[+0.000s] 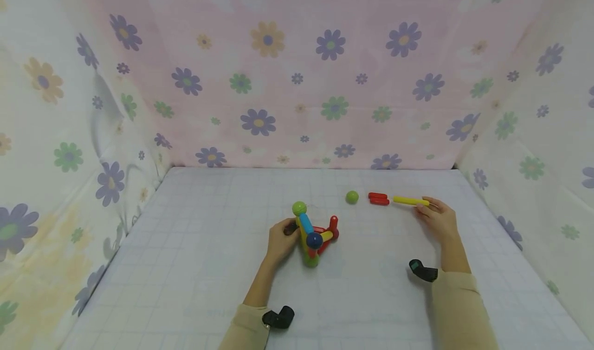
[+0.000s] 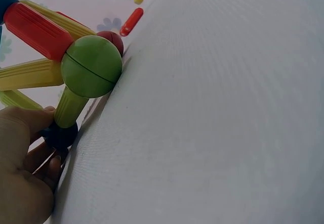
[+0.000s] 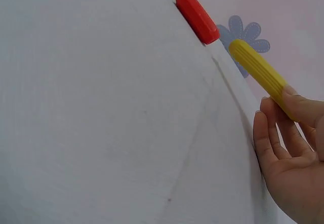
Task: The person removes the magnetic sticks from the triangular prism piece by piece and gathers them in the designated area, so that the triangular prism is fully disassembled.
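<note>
In the head view my left hand [image 1: 280, 243] holds the lower left side of a ball-and-stick toy structure [image 1: 307, 224], built of coloured balls and sticks. The left wrist view shows the thumb and fingers pinching its dark blue ball [image 2: 62, 136], below a yellow-green stick [image 2: 70, 107] that leads up to a green ball [image 2: 91, 66]. To the right, my right hand [image 1: 437, 220] pinches one end of a yellow stick [image 1: 407, 200] between thumb and fingers. Its free end points left, as the right wrist view also shows the ribbed yellow stick [image 3: 258, 70].
Two loose red sticks [image 1: 378, 201] lie side by side just left of the yellow stick. A loose green ball [image 1: 352, 197] rests farther left on the white tabletop [image 1: 195, 267]. Flowered cloth [image 1: 297, 102] hangs at the back and both sides.
</note>
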`<action>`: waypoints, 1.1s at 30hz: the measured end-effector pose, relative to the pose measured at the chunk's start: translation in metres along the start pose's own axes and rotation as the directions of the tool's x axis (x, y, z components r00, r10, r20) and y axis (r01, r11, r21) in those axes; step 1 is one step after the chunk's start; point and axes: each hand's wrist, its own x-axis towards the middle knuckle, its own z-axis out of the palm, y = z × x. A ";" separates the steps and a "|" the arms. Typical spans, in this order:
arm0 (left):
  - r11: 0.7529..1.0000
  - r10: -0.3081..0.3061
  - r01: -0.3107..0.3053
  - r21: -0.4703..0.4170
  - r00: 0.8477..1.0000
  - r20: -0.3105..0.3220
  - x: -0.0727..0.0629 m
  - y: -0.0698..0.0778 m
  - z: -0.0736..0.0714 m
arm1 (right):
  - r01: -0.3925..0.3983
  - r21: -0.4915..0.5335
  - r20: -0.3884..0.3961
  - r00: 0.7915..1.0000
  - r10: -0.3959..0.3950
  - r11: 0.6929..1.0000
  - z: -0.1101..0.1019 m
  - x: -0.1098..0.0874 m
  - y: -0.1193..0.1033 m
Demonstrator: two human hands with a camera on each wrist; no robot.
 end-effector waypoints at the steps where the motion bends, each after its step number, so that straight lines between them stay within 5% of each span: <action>1: 1.000 -0.001 0.001 0.001 1.000 -0.001 0.000 0.000 0.000 | -0.012 0.016 0.000 1.000 0.012 1.000 -0.002 0.001 -0.001; 18: 1.000 0.019 -0.020 -0.012 1.000 -0.016 -0.001 0.000 0.001 | -0.029 0.128 0.075 0.997 0.019 0.991 -0.017 0.009 0.002; 33: 0.999 0.043 -0.043 -0.009 0.999 -0.028 -0.001 -0.002 0.002 | 0.007 0.086 0.004 1.000 -0.008 0.996 -0.015 0.005 0.004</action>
